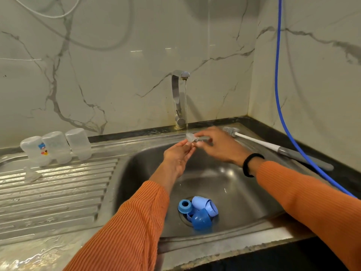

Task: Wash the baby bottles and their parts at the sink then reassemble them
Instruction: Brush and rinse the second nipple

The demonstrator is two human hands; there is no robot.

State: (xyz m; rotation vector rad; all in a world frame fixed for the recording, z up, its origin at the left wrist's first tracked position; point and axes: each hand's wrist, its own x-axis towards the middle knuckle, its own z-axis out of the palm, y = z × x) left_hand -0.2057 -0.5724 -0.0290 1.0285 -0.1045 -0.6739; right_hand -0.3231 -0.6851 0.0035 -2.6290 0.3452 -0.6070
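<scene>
Marble-tiled corner, steel sink (254, 192): under the tap stream (186, 106), left hand (178, 159) and right hand (218, 146) pinch a clear silicone teat (189, 137). Likely light, soft, slippery; hold at base rim.

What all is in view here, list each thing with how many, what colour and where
bottles: three, clear, upside down at the back of the draining board
teat: one, clear, on the draining board before the bottles
teat under the tap: one, clear, held in the running water
caps and rings: several, blue, over the sink drain
bottle brush: one, white and grey, on the sink's right rim
tap: one, chrome, running
hose: one, blue, right wall
sink: one, steel
left hand: holds the teat
right hand: pinches the teat
</scene>
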